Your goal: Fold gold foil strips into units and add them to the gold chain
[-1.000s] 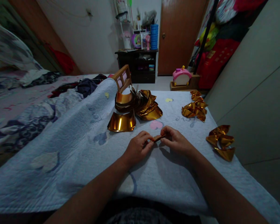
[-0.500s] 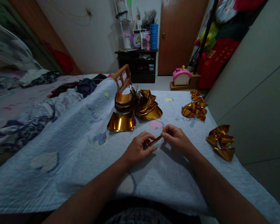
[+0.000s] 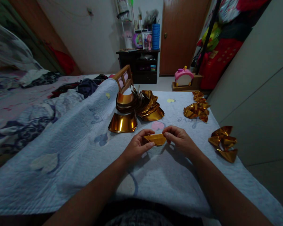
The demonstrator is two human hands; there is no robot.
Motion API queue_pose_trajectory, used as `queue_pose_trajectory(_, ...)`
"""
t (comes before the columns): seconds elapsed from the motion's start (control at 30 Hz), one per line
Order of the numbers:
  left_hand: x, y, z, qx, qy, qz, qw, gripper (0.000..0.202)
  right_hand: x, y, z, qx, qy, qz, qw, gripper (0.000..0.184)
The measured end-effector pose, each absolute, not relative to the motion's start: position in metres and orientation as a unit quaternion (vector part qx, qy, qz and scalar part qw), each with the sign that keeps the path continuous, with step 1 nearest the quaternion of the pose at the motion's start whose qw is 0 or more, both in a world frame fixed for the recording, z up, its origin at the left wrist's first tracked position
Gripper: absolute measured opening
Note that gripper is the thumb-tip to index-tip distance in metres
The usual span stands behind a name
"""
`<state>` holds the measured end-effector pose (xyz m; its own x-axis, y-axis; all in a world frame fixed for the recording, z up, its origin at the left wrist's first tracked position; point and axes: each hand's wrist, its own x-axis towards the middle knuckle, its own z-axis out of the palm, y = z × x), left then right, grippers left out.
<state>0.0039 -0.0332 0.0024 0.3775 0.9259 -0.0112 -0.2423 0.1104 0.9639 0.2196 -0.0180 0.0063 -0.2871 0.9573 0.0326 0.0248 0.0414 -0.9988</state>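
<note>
A small folded piece of gold foil paper point(image 3: 157, 139) is held between both hands just above the blue quilted cover. My left hand point(image 3: 138, 146) grips its left end, thumb in front and fingers behind. At the other end, my right hand point(image 3: 176, 138) pinches the corner between thumb and fingertips. Beyond the hands lies a stack of gold foil sheets point(image 3: 123, 123), slightly curved. Behind it are more fanned-out gold foil sheets point(image 3: 153, 108). Folded gold foil pieces point(image 3: 224, 142) sit to the right, with another crumpled-looking group point(image 3: 196, 110) farther back.
The blue quilted cover point(image 3: 85, 169) spreads over the work surface and rises on the left beside a wooden chair back point(image 3: 124, 78). Clothes and bedding point(image 3: 37, 116) lie at far left. A pink toy point(image 3: 184, 77) stands past the far edge; a pale cabinet point(image 3: 257, 103) borders the right.
The foil piece has turned from edge-on to show its broad gold face. My left hand has shifted slightly left and up, while my right hand keeps its pinch.
</note>
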Motion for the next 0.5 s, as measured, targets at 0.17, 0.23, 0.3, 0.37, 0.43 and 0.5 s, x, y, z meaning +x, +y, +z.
queue_pose_trajectory(0.17, 0.0027, -0.0325, 0.0062, 0.473, 0.357, 0.434, 0.678, 0.040, 0.2216, -0.0180, 0.0079, -0.420, -0.580, 0.564, 0.411, 0.022)
queue_pose_trajectory(0.23, 0.0016, -0.0317, 0.0060, 0.469, 0.372, 0.435, 0.673, 0.041, 0.2231, -0.0186, 0.0083, -0.415, -0.575, 0.579, 0.401, 0.023)
queue_pose_trajectory(0.3, 0.0005, -0.0306, 0.0052, 0.463, 0.381, 0.439, 0.669, 0.041, 0.2247, -0.0190, 0.0078, -0.404, -0.565, 0.603, 0.392, 0.027)
queue_pose_trajectory(0.37, -0.0005, -0.0296, 0.0040, 0.457, 0.384, 0.442, 0.670, 0.042, 0.2260, -0.0191, 0.0061, -0.392, -0.551, 0.627, 0.387, 0.032)
queue_pose_trajectory(0.43, -0.0013, -0.0286, 0.0024, 0.450, 0.385, 0.443, 0.674, 0.044, 0.2266, -0.0188, 0.0041, -0.385, -0.542, 0.639, 0.386, 0.034)
queue_pose_trajectory(0.5, -0.0020, -0.0278, 0.0008, 0.445, 0.386, 0.441, 0.677, 0.045, 0.2266, -0.0185, 0.0029, -0.378, -0.540, 0.646, 0.385, 0.033)
